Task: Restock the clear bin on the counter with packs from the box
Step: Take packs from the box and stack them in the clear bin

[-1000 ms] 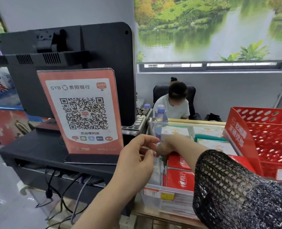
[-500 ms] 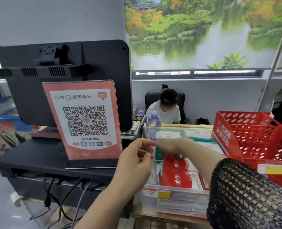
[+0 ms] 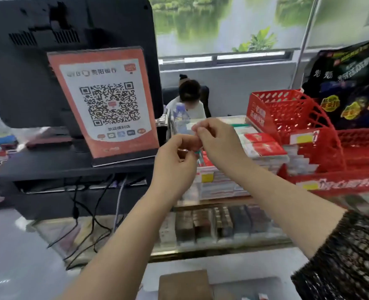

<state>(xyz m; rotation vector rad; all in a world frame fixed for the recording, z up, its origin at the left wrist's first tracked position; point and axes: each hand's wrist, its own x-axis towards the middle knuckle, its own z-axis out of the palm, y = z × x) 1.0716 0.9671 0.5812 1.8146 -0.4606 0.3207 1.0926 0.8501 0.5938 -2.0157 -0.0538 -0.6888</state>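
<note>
Far left is the back of a black monitor [image 3: 49,61] on a black stand. An orange QR sign [image 3: 107,105] stands in front of it, and a tangle of cables [image 3: 92,213] hangs below the stand's front edge.

Next over, the left grip [image 3: 174,163] is up in the air just beside the sign's lower right corner, fingers curled in tight. The right grip [image 3: 219,141] is touching it, curled just as narrow. There's a tiny teal bit where they meet, but it's all blurry, so I honestly cannot tell if either one is pinching something or just closed.

Behind them a person [image 3: 190,98] sits on the far side. Down at the bottom edge of the view is the brown box [image 3: 185,284], well apart from everything else.

The clear bin [image 3: 226,187] sits on the desk [image 3: 222,201] right under and behind the two grips, between the monitor stand and the red basket [image 3: 298,126]. It's stacked with packs [image 3: 263,148], red ones on top. Past the basket there's a dark snack bag [image 3: 348,83], and a black mesh sleeve [image 3: 348,256] shows on the right arm at the bottom right corner.
</note>
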